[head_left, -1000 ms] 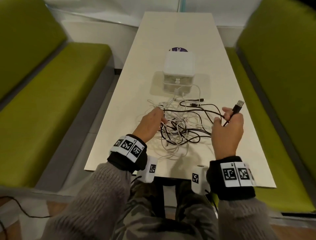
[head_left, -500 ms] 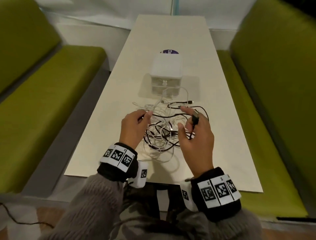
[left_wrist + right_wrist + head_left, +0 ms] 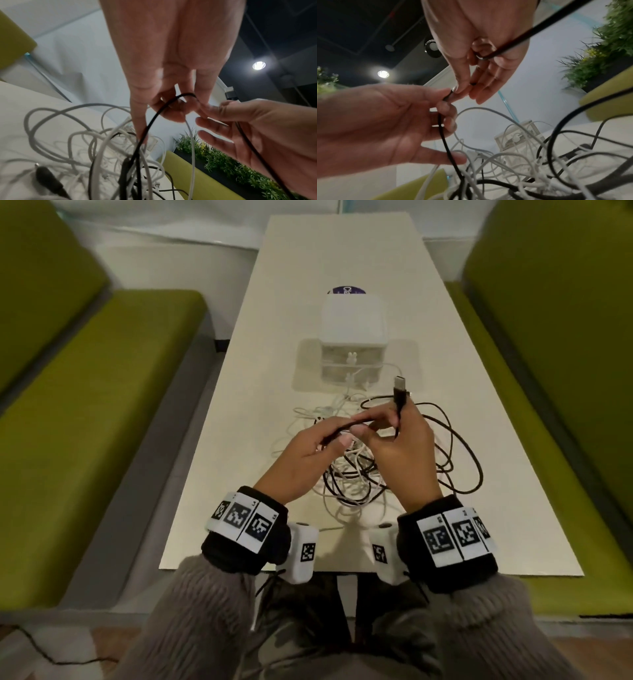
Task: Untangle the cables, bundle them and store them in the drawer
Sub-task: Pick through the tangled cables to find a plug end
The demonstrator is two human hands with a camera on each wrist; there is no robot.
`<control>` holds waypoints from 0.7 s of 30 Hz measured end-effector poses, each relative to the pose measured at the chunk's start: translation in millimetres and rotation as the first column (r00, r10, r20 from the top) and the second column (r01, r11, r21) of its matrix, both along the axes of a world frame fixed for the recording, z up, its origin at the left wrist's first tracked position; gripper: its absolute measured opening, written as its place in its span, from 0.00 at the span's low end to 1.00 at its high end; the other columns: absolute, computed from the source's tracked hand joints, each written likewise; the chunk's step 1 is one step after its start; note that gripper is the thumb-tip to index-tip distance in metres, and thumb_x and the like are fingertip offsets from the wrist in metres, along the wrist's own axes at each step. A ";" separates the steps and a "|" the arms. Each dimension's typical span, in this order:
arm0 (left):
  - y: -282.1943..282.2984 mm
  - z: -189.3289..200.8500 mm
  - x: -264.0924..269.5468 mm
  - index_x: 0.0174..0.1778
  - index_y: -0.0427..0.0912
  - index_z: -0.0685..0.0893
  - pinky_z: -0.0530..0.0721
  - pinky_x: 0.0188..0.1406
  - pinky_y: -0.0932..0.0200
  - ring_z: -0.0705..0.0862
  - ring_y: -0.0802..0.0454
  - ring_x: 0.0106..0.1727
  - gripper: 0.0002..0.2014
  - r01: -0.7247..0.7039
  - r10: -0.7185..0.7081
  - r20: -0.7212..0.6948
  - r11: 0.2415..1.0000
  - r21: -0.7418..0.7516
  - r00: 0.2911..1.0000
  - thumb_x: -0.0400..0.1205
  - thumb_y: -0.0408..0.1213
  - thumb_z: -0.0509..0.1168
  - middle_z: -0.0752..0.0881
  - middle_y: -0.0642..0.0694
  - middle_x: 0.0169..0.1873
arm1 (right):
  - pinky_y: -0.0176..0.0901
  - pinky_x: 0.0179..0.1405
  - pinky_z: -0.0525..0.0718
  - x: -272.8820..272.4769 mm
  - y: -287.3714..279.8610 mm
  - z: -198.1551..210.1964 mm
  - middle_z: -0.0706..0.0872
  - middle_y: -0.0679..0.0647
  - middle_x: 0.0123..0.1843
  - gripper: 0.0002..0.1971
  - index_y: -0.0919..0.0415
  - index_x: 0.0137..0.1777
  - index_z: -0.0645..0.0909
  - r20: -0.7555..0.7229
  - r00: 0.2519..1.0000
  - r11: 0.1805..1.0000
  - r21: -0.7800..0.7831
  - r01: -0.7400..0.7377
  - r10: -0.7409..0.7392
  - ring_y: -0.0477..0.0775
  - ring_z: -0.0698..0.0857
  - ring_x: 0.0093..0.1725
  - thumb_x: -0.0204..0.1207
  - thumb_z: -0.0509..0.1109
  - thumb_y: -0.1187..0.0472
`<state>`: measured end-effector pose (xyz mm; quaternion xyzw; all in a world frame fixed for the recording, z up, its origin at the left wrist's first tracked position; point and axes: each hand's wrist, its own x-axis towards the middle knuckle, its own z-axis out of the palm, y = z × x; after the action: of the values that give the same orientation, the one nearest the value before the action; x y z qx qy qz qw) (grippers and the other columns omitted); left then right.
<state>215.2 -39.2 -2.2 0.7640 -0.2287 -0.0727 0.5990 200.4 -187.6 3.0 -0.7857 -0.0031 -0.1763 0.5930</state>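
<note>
A tangle of white and black cables (image 3: pixel 356 474) lies on the cream table (image 3: pixel 513 474) in front of the small white drawer box (image 3: pixel 354 337). Both hands are raised just above the tangle, fingertips meeting. My right hand (image 3: pixel 387 422) grips the black cable (image 3: pixel 459 440); its USB plug (image 3: pixel 400 385) sticks up past the fingers. My left hand (image 3: pixel 342 436) pinches the same black cable (image 3: pixel 154 119) a little further along, and it drops from there into the tangle (image 3: pixel 102 155). In the right wrist view the cable (image 3: pixel 510 46) crosses my right palm.
The drawer box (image 3: pixel 518 136) stands shut, with a purple sticker (image 3: pixel 346 290) behind it. Green benches (image 3: pixel 85 422) flank the table on both sides. A black loop of cable (image 3: pixel 476 470) spreads towards the table's right side.
My hands have come together over the tangle. The right hand turned the USB plug upward, and the left hand took hold of the black cable beside it.
</note>
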 end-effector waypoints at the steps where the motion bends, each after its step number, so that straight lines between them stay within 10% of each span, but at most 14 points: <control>1: 1.1 -2.8 1.0 0.64 0.44 0.80 0.77 0.51 0.69 0.82 0.63 0.47 0.13 0.017 -0.017 0.007 1.000 -0.008 1.000 0.84 0.35 0.59 0.84 0.54 0.51 | 0.29 0.47 0.81 1.9 0.7 -0.4 0.88 0.51 0.43 0.15 0.66 0.52 0.80 -0.011 1.000 1.000 0.018 0.025 -0.024 0.44 0.87 0.46 0.68 0.79 0.66; 7: 11.6 -18.3 5.9 0.50 0.43 0.73 0.78 0.50 0.58 0.86 0.53 0.46 0.05 -0.035 0.029 -0.140 0.999 -0.040 0.990 0.83 0.38 0.62 0.89 0.49 0.39 | 0.54 0.51 0.86 1.5 -6.5 -10.8 0.90 0.47 0.38 0.17 0.59 0.38 0.70 -0.080 0.992 0.979 0.168 0.111 -0.098 0.48 0.87 0.40 0.67 0.79 0.71; 12: 11.8 -22.4 10.1 0.48 0.46 0.83 0.80 0.55 0.55 0.84 0.55 0.50 0.05 -0.018 0.028 -0.027 0.956 0.292 0.999 0.84 0.40 0.61 0.88 0.55 0.43 | 0.39 0.32 0.84 -2.3 -22.2 -17.2 0.88 0.48 0.39 0.22 0.54 0.37 0.63 -0.134 0.988 0.930 0.350 0.115 -0.072 0.46 0.87 0.41 0.71 0.75 0.74; 16: 7.5 -18.1 10.2 0.45 0.51 0.80 0.79 0.53 0.56 0.85 0.51 0.49 0.06 -0.118 0.120 0.009 0.959 0.257 0.993 0.85 0.38 0.59 0.87 0.54 0.43 | 0.35 0.28 0.81 -5.2 -28.1 -18.2 0.88 0.50 0.41 0.22 0.54 0.37 0.61 -0.158 0.985 0.901 0.415 0.124 -0.063 0.45 0.86 0.40 0.73 0.72 0.75; 21: -1.5 -8.2 10.7 0.44 0.56 0.81 0.77 0.41 0.63 0.76 0.61 0.34 0.07 -0.204 0.193 0.081 0.965 0.167 0.978 0.85 0.42 0.60 0.83 0.60 0.33 | 0.39 0.35 0.83 -8.9 -21.0 -7.9 0.81 0.36 0.42 0.11 0.57 0.52 0.81 -0.023 0.999 0.991 0.128 0.032 -0.029 0.42 0.82 0.38 0.73 0.77 0.62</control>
<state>225.9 -40.7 -10.4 0.8344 -0.1628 -0.0077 0.5265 191.5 -208.6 -5.0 -0.7476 0.0266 -0.1768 0.6397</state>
